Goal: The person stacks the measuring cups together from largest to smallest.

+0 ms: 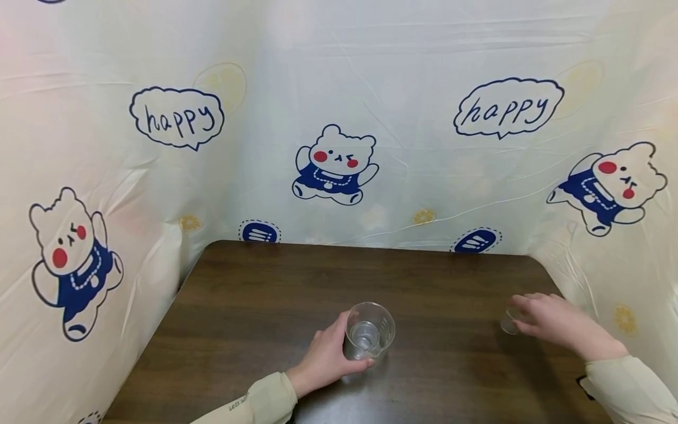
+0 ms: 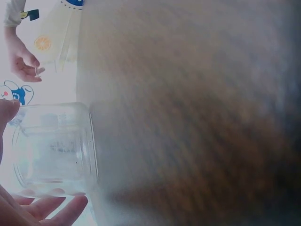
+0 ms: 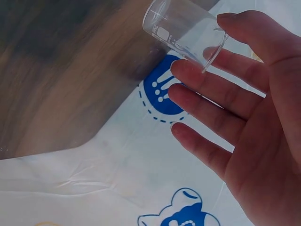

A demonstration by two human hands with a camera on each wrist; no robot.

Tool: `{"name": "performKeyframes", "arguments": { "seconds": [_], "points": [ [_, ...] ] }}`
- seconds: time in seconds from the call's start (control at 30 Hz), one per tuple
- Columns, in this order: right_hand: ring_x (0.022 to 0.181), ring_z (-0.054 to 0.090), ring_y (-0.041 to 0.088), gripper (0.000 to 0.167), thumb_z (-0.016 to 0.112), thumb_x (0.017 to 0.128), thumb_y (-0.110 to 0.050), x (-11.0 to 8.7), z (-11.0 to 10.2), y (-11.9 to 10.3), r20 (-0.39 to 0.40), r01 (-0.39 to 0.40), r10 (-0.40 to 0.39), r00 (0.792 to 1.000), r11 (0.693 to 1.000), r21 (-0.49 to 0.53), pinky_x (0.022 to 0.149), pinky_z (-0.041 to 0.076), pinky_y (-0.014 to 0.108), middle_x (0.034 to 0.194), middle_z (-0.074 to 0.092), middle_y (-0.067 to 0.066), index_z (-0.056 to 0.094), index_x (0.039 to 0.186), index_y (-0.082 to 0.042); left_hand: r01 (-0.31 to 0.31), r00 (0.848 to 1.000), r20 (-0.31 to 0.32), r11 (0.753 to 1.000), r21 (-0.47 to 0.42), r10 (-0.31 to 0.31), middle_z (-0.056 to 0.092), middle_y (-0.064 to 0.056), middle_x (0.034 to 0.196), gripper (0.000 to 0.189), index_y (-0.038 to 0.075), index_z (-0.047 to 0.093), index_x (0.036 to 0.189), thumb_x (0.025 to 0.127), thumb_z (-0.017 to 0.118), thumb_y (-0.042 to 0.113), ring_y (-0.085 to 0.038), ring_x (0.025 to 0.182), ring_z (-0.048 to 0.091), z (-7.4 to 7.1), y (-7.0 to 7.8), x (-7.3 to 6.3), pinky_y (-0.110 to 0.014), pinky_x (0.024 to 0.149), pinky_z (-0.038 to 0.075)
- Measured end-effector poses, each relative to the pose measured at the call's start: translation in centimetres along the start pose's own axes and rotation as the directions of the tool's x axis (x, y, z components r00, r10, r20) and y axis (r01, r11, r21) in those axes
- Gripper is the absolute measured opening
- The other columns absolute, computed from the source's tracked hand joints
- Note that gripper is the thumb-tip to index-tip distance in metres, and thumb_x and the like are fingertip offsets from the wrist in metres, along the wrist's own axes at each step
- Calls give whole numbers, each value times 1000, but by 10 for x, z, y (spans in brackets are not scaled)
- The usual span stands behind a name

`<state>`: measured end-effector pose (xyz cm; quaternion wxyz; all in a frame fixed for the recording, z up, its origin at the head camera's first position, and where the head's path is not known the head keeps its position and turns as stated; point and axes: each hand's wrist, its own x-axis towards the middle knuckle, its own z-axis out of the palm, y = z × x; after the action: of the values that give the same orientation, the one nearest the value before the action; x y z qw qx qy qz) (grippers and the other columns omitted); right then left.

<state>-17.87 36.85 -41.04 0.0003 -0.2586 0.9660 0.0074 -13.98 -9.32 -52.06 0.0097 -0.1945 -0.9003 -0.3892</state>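
A clear glass beaker (image 1: 385, 331) stands near the middle of the table, with my left hand (image 1: 329, 356) curled round its near left side. In the left wrist view, thumb and fingers lie on opposite sides of this beaker (image 2: 56, 148). A smaller round glass outline shows inside it. Farther right, my right hand (image 1: 553, 324) pinches a small clear beaker (image 1: 509, 323) by its rim. The right wrist view shows the small beaker (image 3: 176, 28) with white markings and a spout. Its rim lies between the thumb and the index and middle fingers.
The dark wood-grain table (image 1: 254, 294) has rounded back corners. A pale cloth (image 1: 413, 76) printed with bears and "happy" bubbles hangs behind it and along both sides. A dark small object (image 1: 585, 387) shows by the right sleeve.
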Motion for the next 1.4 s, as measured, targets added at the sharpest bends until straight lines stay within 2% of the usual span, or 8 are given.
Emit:
{"name": "performKeyframes", "arguments": {
  "seconds": [0.17,0.4,0.73,1.07,1.4],
  "points": [
    [76,71,24,31,88,81,-24,2,-3,-6,-22,24,-24,999,1000,-13,69,59,44,92,74,3,72,102,-7,-1,1000,6,1000,-3,2,65,1,136,96,16,44,149,75,87,58,-17,117,64,-1,1,0,-53,90,46],
    [70,67,20,30,88,79,-23,6,-3,-12,-92,90,-94,991,995,-52,64,57,41,85,71,-2,71,99,-9,-5,1000,-2,1000,15,5,66,2,134,96,16,44,149,74,88,58,-15,116,64,-1,1,-1,-49,87,46],
    [70,65,17,30,88,79,-26,10,-4,-19,-87,101,-105,991,993,-59,62,54,39,83,69,-6,72,100,-11,-5,1000,0,1000,10,5,65,1,135,97,16,43,150,75,88,57,-15,118,63,-1,2,-2,-50,89,45],
    [70,65,16,30,88,79,-26,15,-9,-27,-135,147,-156,979,986,-79,65,53,41,81,67,-8,72,100,-11,0,1000,11,1000,-1,0,64,-1,136,96,15,43,150,76,87,57,-16,118,63,-2,2,-1,-50,89,45],
    [70,62,13,27,87,80,-27,19,-15,-38,-120,148,-157,980,985,-85,65,51,40,78,62,-13,70,96,-16,2,1000,11,1000,9,-3,65,0,135,95,15,44,149,76,86,59,-17,115,64,-3,2,0,-51,89,47]
  ]
}}
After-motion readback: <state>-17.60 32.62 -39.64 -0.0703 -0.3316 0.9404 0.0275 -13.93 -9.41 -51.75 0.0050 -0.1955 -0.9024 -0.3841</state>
